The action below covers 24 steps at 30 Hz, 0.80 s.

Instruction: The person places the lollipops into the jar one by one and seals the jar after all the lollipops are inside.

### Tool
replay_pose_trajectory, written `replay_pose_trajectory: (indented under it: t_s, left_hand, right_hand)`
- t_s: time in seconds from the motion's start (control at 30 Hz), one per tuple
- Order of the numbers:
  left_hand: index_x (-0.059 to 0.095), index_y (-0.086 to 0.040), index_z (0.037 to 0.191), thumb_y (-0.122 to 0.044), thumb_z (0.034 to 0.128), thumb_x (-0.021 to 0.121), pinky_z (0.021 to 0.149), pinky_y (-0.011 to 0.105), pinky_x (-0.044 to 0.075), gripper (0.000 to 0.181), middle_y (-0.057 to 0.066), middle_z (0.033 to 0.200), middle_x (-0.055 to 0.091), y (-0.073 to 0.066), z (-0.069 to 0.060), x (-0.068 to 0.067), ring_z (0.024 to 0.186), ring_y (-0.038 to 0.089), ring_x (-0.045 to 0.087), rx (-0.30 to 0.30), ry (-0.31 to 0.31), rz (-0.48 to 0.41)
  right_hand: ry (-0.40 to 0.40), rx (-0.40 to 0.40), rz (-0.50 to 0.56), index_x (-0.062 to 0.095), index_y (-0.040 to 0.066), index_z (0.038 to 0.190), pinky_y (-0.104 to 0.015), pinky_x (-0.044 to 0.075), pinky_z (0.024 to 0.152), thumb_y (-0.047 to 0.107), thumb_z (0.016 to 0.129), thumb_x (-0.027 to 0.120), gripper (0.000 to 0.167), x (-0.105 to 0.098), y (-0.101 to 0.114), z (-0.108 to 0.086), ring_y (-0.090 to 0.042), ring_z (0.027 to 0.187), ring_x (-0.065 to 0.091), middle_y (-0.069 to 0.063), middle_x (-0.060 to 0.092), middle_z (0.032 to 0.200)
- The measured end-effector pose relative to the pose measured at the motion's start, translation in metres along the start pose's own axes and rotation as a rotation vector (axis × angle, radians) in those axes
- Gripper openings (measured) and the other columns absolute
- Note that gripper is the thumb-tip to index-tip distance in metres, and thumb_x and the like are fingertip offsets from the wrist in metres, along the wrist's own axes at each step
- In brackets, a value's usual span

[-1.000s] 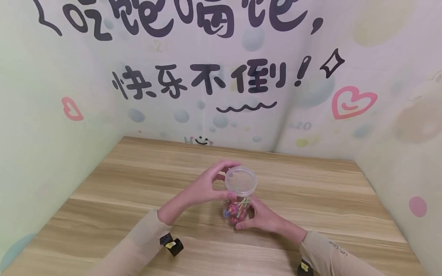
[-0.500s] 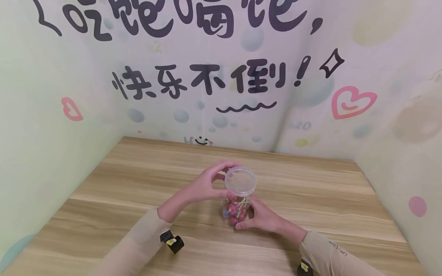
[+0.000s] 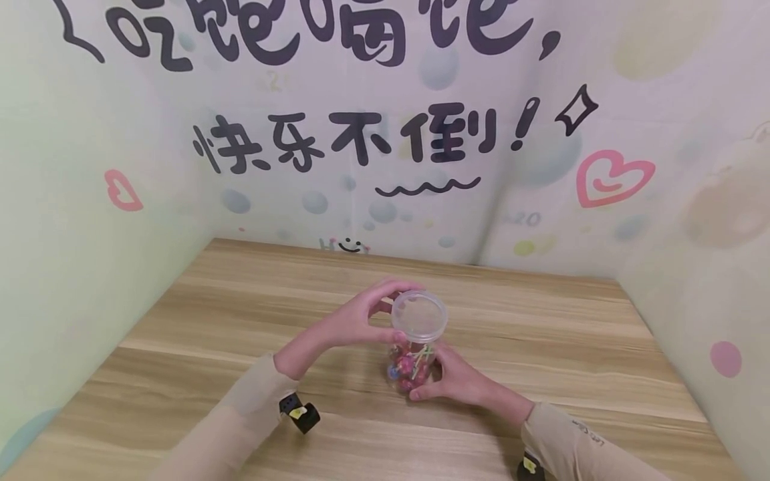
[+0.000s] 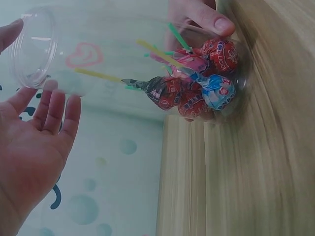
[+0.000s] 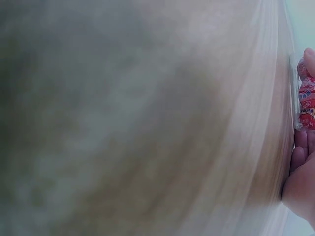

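A clear plastic jar [image 3: 394, 357] stands upright on the wooden table, its round transparent lid [image 3: 419, 315] on top. Wrapped lollipops [image 4: 219, 92] in red, pink and blue with yellow and green sticks lie in its lower part. My left hand [image 3: 355, 317] holds the lid by its rim, thumb on the near side and fingers round the far side. Down by the base, my right hand [image 3: 460, 381] grips the jar's wall from the right. Only part of the right hand [image 5: 300, 182] shows at the edge of the right wrist view.
The wood-grain table [image 3: 240, 321] extends around the jar. Behind it rises a pale printed wall [image 3: 289, 194] with dark lettering and hearts, and side panels stand left and right. Black wrist cameras [image 3: 303, 415] hang below both sleeves.
My left thumb and fingertips have shifted slightly along the lid's rim. The jar and my right hand have stayed practically where they were.
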<state>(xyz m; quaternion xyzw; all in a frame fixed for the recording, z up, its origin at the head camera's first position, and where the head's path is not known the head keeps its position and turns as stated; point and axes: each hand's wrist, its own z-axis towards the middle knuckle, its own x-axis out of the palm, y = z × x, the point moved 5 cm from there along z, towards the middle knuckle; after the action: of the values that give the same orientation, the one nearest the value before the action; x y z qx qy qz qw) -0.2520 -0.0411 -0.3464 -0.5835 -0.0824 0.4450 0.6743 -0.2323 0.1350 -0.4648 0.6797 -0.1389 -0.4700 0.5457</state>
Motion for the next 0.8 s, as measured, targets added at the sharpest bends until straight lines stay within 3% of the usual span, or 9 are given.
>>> replay_pose_trajectory:
  t_s: [0.17, 0.4, 0.8]
  left_hand:
    - [0.043, -0.007, 0.146, -0.044, 0.0829, 0.077, 0.104, 0.043, 0.049, 0.081, 0.01, 0.148, 0.044, -0.0003, -0.0001, -0.0002, 0.131, 0.026, 0.047, 0.002, 0.013, -0.012]
    - [0.042, -0.008, 0.147, -0.041, 0.0839, 0.077, 0.104, 0.04, 0.049, 0.08, 0.011, 0.149, 0.044, 0.0009, 0.0003, -0.0022, 0.133, 0.03, 0.046, 0.012, 0.029, -0.016]
    - [0.042, -0.007, 0.147, -0.05, 0.0845, 0.074, 0.103, 0.042, 0.05, 0.082, 0.013, 0.149, 0.044, 0.0008, 0.0004, -0.0024, 0.131, 0.038, 0.046, 0.027, 0.044, -0.019]
  right_hand:
    - [-0.002, 0.012, 0.01, 0.038, 0.026, 0.147, -0.061, 0.024, 0.117, 0.027, 0.074, 0.087, 0.088, 0.0006, 0.0012, -0.001, -0.03, 0.141, 0.039, -0.004, 0.045, 0.149]
    - [-0.012, 0.011, 0.002, 0.041, 0.026, 0.145, -0.057, 0.025, 0.115, 0.027, 0.073, 0.088, 0.085, 0.0012, 0.0007, 0.0001, -0.028, 0.138, 0.042, -0.003, 0.048, 0.146]
    - [-0.03, 0.028, -0.008, 0.043, 0.025, 0.144, -0.06, 0.024, 0.117, 0.029, 0.072, 0.089, 0.086, 0.0001, -0.0006, -0.0018, -0.03, 0.139, 0.041, -0.004, 0.048, 0.147]
